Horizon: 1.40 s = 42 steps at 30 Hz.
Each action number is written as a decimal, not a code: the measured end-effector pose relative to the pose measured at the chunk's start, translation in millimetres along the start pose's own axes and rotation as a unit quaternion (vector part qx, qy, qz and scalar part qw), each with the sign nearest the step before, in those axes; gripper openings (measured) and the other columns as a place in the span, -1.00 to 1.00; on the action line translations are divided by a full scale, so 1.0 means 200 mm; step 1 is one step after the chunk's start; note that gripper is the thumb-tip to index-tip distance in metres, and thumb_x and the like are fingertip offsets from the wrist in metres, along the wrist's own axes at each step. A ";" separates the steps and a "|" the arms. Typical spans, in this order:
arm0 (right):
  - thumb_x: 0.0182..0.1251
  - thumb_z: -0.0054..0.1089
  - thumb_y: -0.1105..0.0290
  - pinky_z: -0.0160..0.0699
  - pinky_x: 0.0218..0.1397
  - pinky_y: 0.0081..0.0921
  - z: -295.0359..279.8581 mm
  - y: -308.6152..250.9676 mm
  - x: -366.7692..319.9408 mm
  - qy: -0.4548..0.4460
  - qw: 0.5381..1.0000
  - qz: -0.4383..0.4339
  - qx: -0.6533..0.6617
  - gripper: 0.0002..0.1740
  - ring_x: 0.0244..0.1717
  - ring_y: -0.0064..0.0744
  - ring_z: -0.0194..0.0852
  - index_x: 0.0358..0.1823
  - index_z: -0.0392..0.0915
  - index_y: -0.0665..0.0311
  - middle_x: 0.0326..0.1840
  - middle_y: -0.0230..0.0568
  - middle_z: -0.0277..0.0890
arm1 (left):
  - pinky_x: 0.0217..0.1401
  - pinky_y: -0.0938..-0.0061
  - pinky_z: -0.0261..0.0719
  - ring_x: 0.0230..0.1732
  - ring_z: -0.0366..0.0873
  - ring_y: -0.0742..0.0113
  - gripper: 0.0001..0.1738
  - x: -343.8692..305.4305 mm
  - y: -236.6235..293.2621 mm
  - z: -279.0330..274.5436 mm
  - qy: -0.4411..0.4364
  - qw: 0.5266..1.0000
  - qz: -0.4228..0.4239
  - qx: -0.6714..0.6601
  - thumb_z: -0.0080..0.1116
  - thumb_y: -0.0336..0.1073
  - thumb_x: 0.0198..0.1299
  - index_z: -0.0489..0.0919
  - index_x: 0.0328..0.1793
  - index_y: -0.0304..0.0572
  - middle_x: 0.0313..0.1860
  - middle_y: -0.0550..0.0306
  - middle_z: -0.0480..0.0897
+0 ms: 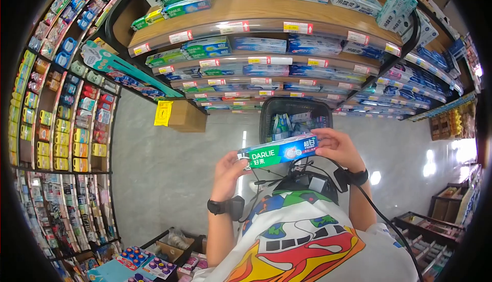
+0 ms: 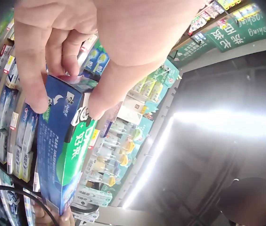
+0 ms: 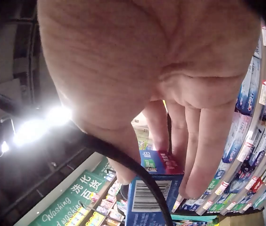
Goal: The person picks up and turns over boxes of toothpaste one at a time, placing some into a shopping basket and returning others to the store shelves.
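A green and blue DARLIE toothpaste box [image 1: 279, 151] is held level in front of the body, its printed front facing up to the head camera. My left hand [image 1: 228, 172] grips its left end, thumb on the front. At the other end my right hand [image 1: 338, 149] holds the box between thumb and fingers. In the left wrist view the left thumb and fingers pinch the end of the toothpaste box [image 2: 60, 146]. The right wrist view shows the barcode end of the toothpaste box [image 3: 151, 200] between the right thumb and fingers, a black cable crossing before it.
Just beyond the box stands a dark shopping basket [image 1: 266, 115] with several packages inside. Shelves of toothpaste boxes [image 1: 259, 45] rise ahead. A cardboard box [image 1: 188, 117] with a yellow tag sits on the floor at left. A black cable [image 1: 382, 213] runs from the right wrist.
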State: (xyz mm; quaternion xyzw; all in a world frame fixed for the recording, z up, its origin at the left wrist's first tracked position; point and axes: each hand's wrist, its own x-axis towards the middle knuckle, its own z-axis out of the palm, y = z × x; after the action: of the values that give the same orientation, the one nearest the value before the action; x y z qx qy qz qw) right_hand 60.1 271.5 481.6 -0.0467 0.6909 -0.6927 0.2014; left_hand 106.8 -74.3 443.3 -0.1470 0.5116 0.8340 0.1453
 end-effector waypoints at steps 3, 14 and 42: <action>0.29 0.42 0.57 0.67 0.06 -0.57 0.01 -0.01 -0.01 0.006 1.000 0.009 -0.001 -0.40 -0.06 -0.56 0.66 0.37 0.48 0.41 0.10 -0.23 0.62 | -0.04 0.39 0.73 0.02 0.68 0.35 -0.59 0.00 -0.01 -0.02 -0.006 1.000 -0.006 -0.002 0.32 -0.38 0.30 0.52 0.23 -0.29 0.04 0.11 0.69; 0.29 0.40 0.58 0.66 0.06 -0.57 0.01 0.01 0.00 -0.011 1.000 0.004 0.006 -0.42 -0.06 -0.57 0.65 0.36 0.48 0.41 0.11 -0.23 0.61 | -0.09 0.43 0.72 -0.09 0.62 0.46 -0.81 0.02 -0.04 -0.04 0.033 0.999 0.030 0.009 0.35 -0.37 0.30 0.54 -0.34 -0.08 -0.03 0.18 0.69; 0.24 0.39 0.60 0.66 0.08 -0.56 0.02 -0.01 0.14 -0.058 0.998 -0.026 0.018 -0.40 -0.04 -0.53 0.62 0.35 0.49 0.39 0.10 -0.25 0.49 | -0.05 0.42 0.75 -0.06 0.73 0.32 -0.49 -0.01 0.05 -0.12 0.028 0.999 0.012 0.036 0.43 -0.42 0.21 0.51 0.25 -0.39 -0.04 0.02 0.74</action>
State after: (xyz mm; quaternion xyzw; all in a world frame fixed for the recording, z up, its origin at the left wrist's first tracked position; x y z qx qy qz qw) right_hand 35.5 259.1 477.5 -0.1011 0.6637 -0.7063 0.2245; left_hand 107.2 -100.2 441.2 -0.1592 0.5472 0.8121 0.1258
